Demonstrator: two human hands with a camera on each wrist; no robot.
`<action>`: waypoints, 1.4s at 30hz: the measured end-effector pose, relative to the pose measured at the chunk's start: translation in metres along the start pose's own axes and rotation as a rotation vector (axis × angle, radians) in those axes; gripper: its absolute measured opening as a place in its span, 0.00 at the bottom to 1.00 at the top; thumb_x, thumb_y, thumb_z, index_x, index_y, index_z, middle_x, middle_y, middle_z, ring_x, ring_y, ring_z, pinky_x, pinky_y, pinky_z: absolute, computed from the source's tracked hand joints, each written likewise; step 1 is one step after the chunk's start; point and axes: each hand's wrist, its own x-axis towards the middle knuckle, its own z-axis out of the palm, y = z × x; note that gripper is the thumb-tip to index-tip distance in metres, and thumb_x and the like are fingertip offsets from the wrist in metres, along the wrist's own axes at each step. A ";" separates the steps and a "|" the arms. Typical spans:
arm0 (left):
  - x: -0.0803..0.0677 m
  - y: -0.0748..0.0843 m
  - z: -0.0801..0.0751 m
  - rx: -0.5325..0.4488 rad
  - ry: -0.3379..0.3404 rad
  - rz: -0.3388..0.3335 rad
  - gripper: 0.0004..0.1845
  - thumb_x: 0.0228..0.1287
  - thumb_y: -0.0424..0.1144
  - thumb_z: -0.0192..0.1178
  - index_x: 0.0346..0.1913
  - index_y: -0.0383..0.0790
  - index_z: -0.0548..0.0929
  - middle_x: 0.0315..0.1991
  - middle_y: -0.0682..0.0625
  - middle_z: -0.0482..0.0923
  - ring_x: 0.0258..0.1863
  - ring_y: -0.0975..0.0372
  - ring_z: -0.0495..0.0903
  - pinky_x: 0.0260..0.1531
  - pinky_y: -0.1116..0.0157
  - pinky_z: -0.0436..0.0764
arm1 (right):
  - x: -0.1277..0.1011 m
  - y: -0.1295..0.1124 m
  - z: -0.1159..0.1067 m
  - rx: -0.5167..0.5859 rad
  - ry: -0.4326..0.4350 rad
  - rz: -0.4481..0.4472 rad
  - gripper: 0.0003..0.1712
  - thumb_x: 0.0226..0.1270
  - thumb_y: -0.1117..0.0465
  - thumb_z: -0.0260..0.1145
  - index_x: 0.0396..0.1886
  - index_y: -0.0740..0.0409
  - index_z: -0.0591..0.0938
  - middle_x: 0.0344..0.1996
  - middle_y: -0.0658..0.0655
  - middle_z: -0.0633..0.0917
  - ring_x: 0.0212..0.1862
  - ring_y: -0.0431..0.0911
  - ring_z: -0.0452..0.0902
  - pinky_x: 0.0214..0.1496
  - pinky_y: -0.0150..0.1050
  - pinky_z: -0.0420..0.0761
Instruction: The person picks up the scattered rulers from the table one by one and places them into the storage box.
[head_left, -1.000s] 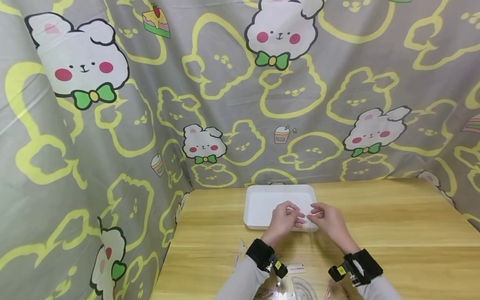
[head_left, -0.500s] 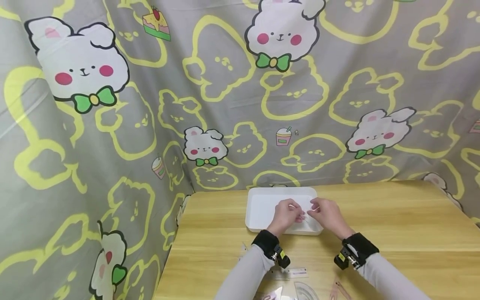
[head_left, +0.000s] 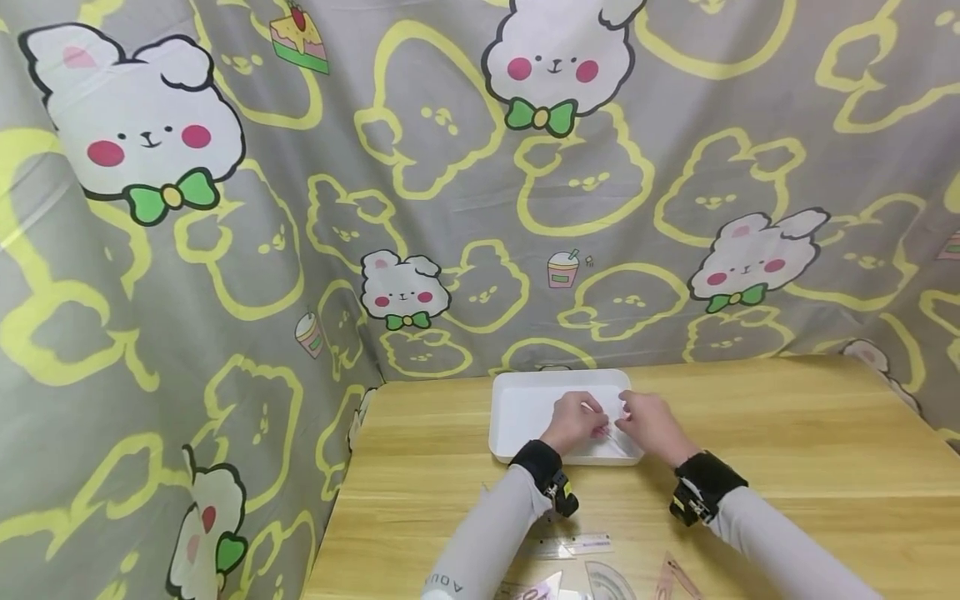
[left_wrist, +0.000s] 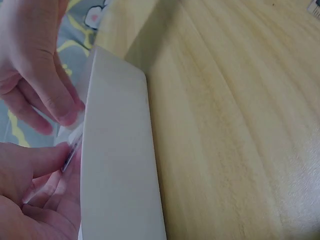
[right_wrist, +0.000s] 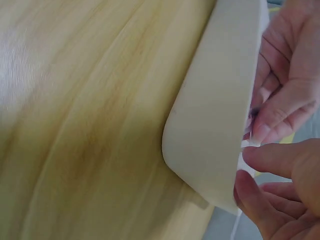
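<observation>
Two bare hands are meeting over the right half of a shallow white tray (head_left: pixel 527 417). The left hand (head_left: pixel 576 423) is pinching a small, thin, see-through piece (left_wrist: pixel 72 154) between thumb and fingers, and from its own wrist side I am seeing a dark edge on that piece, which is lying just behind the tray's near wall. The right hand (head_left: pixel 651 425) is facing it with thumb and forefinger bent, a pale filmy bit showing by their tips; whether they are gripping it, I cannot tell. The hands are probably staying this close because something so slight is asking for fingertips from both sides, and the tray is likely serving to catch whatever might be slipping. Its walls are looking smooth and matt, its corners rounded, like moulded plastic. The table (head_left: pixel 420 433) underneath is showing a yellow wood grain with a soft shine. Nearer the person, a clear straight ruler (head_left: pixel 591 543), a half-round protractor (head_left: pixel 607 582) and a pinkish transparent piece (head_left: pixel 666 580) are lying flat, perhaps put there to be leaving room at the tray. Behind everything, a grey curtain (head_left: pixel 465 83) is hanging in loose folds, printed with rabbits.
</observation>
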 end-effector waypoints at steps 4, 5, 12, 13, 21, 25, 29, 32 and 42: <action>0.002 -0.001 0.001 0.025 -0.001 -0.013 0.07 0.62 0.25 0.71 0.30 0.35 0.83 0.21 0.43 0.87 0.19 0.57 0.88 0.23 0.70 0.83 | 0.003 -0.003 0.003 -0.097 0.023 -0.076 0.15 0.46 0.75 0.77 0.34 0.71 0.81 0.19 0.57 0.80 0.23 0.51 0.77 0.28 0.51 0.79; 0.002 -0.001 0.001 0.033 0.001 -0.023 0.07 0.62 0.25 0.71 0.30 0.35 0.83 0.21 0.44 0.87 0.19 0.57 0.88 0.23 0.70 0.83 | 0.003 -0.004 0.004 -0.107 0.021 -0.087 0.15 0.46 0.76 0.77 0.32 0.70 0.80 0.18 0.57 0.78 0.23 0.51 0.76 0.28 0.51 0.78; -0.001 0.002 0.004 0.062 -0.021 -0.056 0.10 0.62 0.25 0.72 0.28 0.36 0.82 0.21 0.43 0.87 0.22 0.53 0.89 0.23 0.70 0.83 | 0.002 -0.006 0.007 -0.170 -0.033 -0.146 0.15 0.44 0.81 0.70 0.21 0.61 0.75 0.17 0.55 0.76 0.22 0.49 0.72 0.26 0.47 0.76; -0.001 0.002 0.004 0.075 -0.025 -0.050 0.10 0.62 0.25 0.72 0.27 0.36 0.81 0.20 0.43 0.87 0.21 0.54 0.89 0.21 0.71 0.82 | 0.001 -0.006 0.008 -0.205 -0.043 -0.165 0.15 0.44 0.81 0.69 0.20 0.60 0.74 0.17 0.54 0.76 0.23 0.48 0.72 0.27 0.46 0.76; 0.003 -0.007 0.003 0.427 0.041 0.068 0.12 0.54 0.36 0.78 0.21 0.40 0.85 0.15 0.57 0.78 0.17 0.69 0.72 0.23 0.75 0.70 | -0.002 -0.002 0.012 -0.462 -0.046 -0.235 0.13 0.46 0.74 0.71 0.19 0.53 0.79 0.21 0.53 0.83 0.36 0.55 0.75 0.52 0.62 0.75; 0.005 -0.013 0.005 0.524 0.081 0.085 0.13 0.52 0.41 0.80 0.19 0.44 0.86 0.17 0.60 0.76 0.21 0.67 0.71 0.24 0.72 0.69 | -0.005 -0.001 0.011 -0.448 -0.066 -0.221 0.15 0.43 0.76 0.72 0.21 0.52 0.80 0.25 0.53 0.86 0.50 0.61 0.79 0.65 0.79 0.61; 0.006 -0.013 0.008 0.587 0.103 0.108 0.14 0.61 0.44 0.74 0.19 0.45 0.87 0.17 0.60 0.77 0.21 0.67 0.72 0.23 0.72 0.68 | -0.005 0.001 0.011 -0.424 -0.083 -0.187 0.13 0.46 0.77 0.70 0.24 0.54 0.83 0.26 0.54 0.87 0.47 0.61 0.81 0.62 0.77 0.68; 0.006 -0.010 0.009 0.618 0.095 0.117 0.18 0.69 0.45 0.65 0.20 0.46 0.87 0.16 0.60 0.73 0.20 0.66 0.71 0.23 0.71 0.66 | -0.004 0.004 0.010 -0.362 -0.049 -0.164 0.12 0.49 0.80 0.66 0.27 0.61 0.84 0.26 0.58 0.86 0.37 0.58 0.81 0.50 0.62 0.82; -0.005 0.007 0.001 0.600 0.047 0.089 0.18 0.71 0.42 0.61 0.21 0.44 0.86 0.15 0.59 0.71 0.20 0.64 0.69 0.22 0.70 0.65 | -0.008 0.008 0.004 -0.142 0.029 -0.145 0.14 0.52 0.82 0.68 0.40 0.74 0.85 0.36 0.71 0.87 0.40 0.64 0.86 0.46 0.56 0.86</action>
